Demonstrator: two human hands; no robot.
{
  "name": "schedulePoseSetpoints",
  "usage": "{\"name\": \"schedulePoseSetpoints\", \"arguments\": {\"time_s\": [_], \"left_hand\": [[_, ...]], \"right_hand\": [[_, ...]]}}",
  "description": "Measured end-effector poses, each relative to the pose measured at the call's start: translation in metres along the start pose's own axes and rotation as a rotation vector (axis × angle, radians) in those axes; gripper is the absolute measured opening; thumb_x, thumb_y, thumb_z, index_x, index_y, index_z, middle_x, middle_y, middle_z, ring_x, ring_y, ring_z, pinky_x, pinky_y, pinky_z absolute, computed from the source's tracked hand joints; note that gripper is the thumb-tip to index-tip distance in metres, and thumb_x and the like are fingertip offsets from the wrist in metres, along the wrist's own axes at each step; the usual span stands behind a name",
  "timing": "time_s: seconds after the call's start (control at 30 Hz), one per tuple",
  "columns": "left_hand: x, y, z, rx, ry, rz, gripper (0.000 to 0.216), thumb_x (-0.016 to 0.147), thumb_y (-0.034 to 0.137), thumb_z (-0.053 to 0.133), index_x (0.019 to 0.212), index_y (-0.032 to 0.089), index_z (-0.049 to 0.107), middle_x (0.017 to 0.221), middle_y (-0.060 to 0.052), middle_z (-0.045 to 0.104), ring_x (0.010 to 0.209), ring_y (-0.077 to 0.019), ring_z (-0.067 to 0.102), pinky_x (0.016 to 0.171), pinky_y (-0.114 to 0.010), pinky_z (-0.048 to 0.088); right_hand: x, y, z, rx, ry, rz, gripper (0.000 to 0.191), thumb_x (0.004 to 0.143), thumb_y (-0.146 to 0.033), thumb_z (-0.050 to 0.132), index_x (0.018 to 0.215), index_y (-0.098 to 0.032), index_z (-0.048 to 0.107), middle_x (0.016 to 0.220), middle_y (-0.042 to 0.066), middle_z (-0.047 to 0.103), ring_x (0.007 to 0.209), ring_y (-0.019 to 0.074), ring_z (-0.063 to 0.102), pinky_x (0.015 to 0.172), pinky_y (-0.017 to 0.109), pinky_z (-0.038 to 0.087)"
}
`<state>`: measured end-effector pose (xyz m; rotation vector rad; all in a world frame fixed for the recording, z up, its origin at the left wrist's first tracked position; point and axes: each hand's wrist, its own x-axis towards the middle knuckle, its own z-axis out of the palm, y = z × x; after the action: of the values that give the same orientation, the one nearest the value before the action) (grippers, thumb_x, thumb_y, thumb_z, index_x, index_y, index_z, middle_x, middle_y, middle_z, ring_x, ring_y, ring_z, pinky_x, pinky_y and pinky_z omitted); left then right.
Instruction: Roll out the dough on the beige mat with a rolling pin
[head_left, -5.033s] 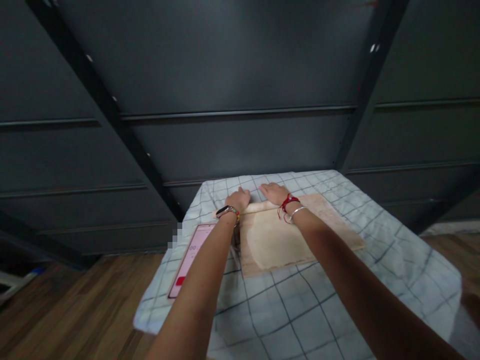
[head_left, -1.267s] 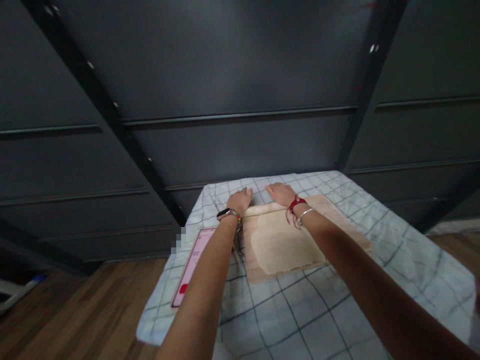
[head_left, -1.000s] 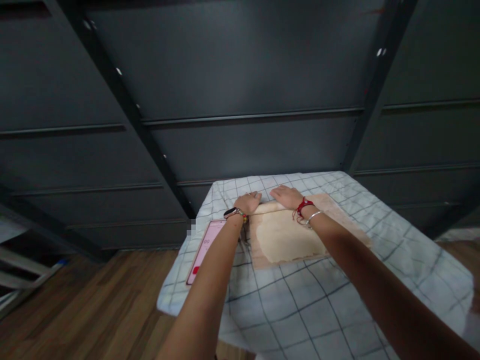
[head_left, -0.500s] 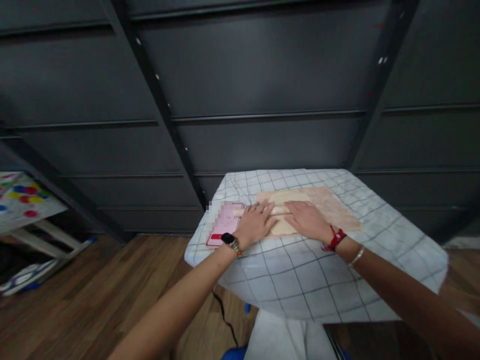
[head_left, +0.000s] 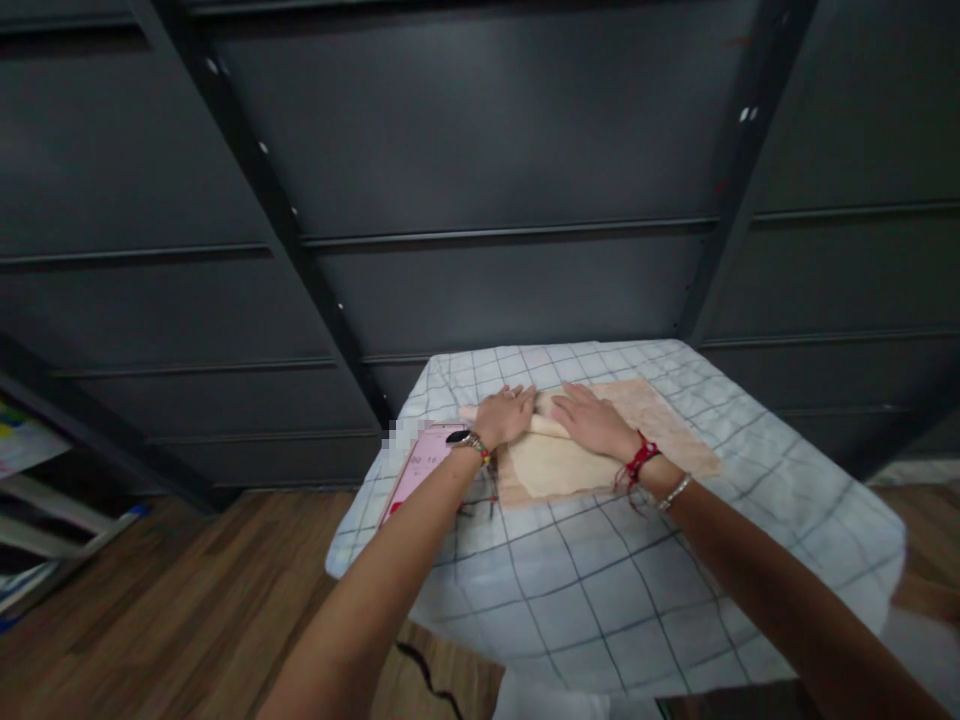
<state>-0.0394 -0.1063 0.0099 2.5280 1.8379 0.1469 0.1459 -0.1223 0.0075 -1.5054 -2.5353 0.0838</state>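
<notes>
A light-coloured rolling pin (head_left: 549,427) lies sideways across a flat cream sheet of what looks like dough (head_left: 559,470). Under the sheet is a peach-coloured cloth or mat (head_left: 671,430). My left hand (head_left: 506,415) rests flat over the pin's left part, fingers stretched out. On its right part lies my right hand (head_left: 596,420), also flat with extended fingers. The palms hide both pin ends in part; its left tip shows faintly past my left hand.
A phone (head_left: 427,458) with a lit pink timer screen lies left of the mat, partly behind my left forearm. The table has a white checked cloth (head_left: 600,560). Dark metal panels (head_left: 510,290) stand behind it. A white-framed stand (head_left: 52,530) is at far left.
Both hands and the rolling pin have moved toward the far edge of the sheet, baring more of its near part. The camera view has shifted slightly.
</notes>
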Motion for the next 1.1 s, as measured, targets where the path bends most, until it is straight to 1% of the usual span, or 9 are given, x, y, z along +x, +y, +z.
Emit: {"name": "schedulePoseSetpoints", "arguments": {"time_s": [0.1,0.17,0.27,0.43,0.67,0.77,0.87,1.0,1.1], "left_hand": [[0.024,0.000,0.001,-0.009,-0.057,-0.026,0.051,0.094,0.031,0.018,0.139,0.020,0.039,0.141,-0.005,0.045,0.130,-0.0197,0.040,0.105,-0.034,0.031],[0.036,0.000,0.000,-0.029,-0.090,-0.043,0.052,0.093,0.032,0.021,0.140,0.019,0.038,0.142,-0.005,0.044,0.130,-0.0211,0.041,0.104,-0.034,0.033],[0.050,-0.001,-0.002,-0.054,-0.120,-0.049,0.055,0.092,0.034,0.023,0.142,0.016,0.034,0.145,-0.005,0.039,0.132,-0.0222,0.039,0.104,-0.034,0.032],[0.060,-0.002,-0.005,-0.034,-0.153,-0.019,0.057,0.091,0.035,0.021,0.143,0.015,0.033,0.148,-0.004,0.033,0.133,-0.0193,0.036,0.106,-0.029,0.029],[0.043,0.003,-0.007,0.010,-0.138,-0.033,0.055,0.091,0.039,0.021,0.141,0.021,0.036,0.145,0.001,0.040,0.131,-0.0181,0.039,0.104,-0.029,0.032],[0.029,0.002,-0.006,0.049,-0.105,0.028,0.052,0.092,0.034,0.020,0.136,0.022,0.044,0.140,0.002,0.047,0.127,-0.0172,0.044,0.102,-0.029,0.034],[0.014,-0.003,-0.005,0.092,-0.081,0.110,0.048,0.093,0.031,0.020,0.130,0.024,0.049,0.133,0.000,0.055,0.120,-0.0190,0.051,0.098,-0.032,0.038],[0.002,-0.010,-0.007,0.099,-0.112,0.208,0.047,0.094,0.029,0.020,0.128,0.018,0.050,0.139,-0.004,0.048,0.127,-0.0172,0.044,0.105,-0.029,0.031],[0.002,-0.008,-0.009,0.102,-0.133,0.237,0.048,0.094,0.025,0.019,0.131,0.015,0.047,0.142,-0.005,0.045,0.131,-0.0152,0.038,0.108,-0.027,0.026]], "right_hand": [[0.021,0.017,0.001,0.017,-0.063,0.040,0.052,0.097,-0.047,0.015,0.132,-0.025,0.046,0.148,0.008,0.033,0.136,0.0298,0.026,0.101,0.056,0.031],[0.035,0.028,0.002,-0.045,-0.093,-0.004,0.049,0.098,-0.039,0.014,0.128,-0.024,0.051,0.142,0.009,0.042,0.131,0.0281,0.034,0.099,0.052,0.035],[0.052,0.041,0.005,-0.146,-0.121,-0.091,0.042,0.098,-0.024,0.021,0.113,-0.016,0.060,0.124,0.013,0.057,0.117,0.0246,0.048,0.097,0.040,0.039],[0.059,0.047,0.009,-0.189,-0.126,-0.149,0.028,0.094,-0.015,0.035,0.108,-0.012,0.060,0.112,0.013,0.061,0.108,0.0224,0.050,0.096,0.037,0.038],[0.038,0.033,0.007,-0.224,0.000,-0.264,0.028,0.094,-0.018,0.036,0.107,-0.012,0.060,0.117,0.014,0.059,0.113,0.0266,0.046,0.091,0.044,0.042],[0.026,0.018,0.008,-0.123,0.018,-0.279,0.035,0.095,-0.016,0.028,0.110,-0.011,0.060,0.121,0.013,0.058,0.117,0.0235,0.047,0.097,0.040,0.039],[0.007,-0.002,0.009,0.048,0.009,-0.260,0.040,0.095,-0.016,0.026,0.122,-0.009,0.054,0.127,0.013,0.056,0.121,0.0198,0.047,0.102,0.036,0.037],[-0.018,-0.024,0.007,0.169,0.049,-0.257,0.043,0.092,-0.019,0.032,0.132,-0.011,0.046,0.135,0.012,0.050,0.126,0.0205,0.044,0.103,0.037,0.036],[-0.022,-0.026,0.005,0.188,0.073,-0.210,0.041,0.094,-0.018,0.026,0.126,-0.012,0.052,0.131,0.010,0.055,0.119,0.0172,0.050,0.100,0.031,0.038]]}}
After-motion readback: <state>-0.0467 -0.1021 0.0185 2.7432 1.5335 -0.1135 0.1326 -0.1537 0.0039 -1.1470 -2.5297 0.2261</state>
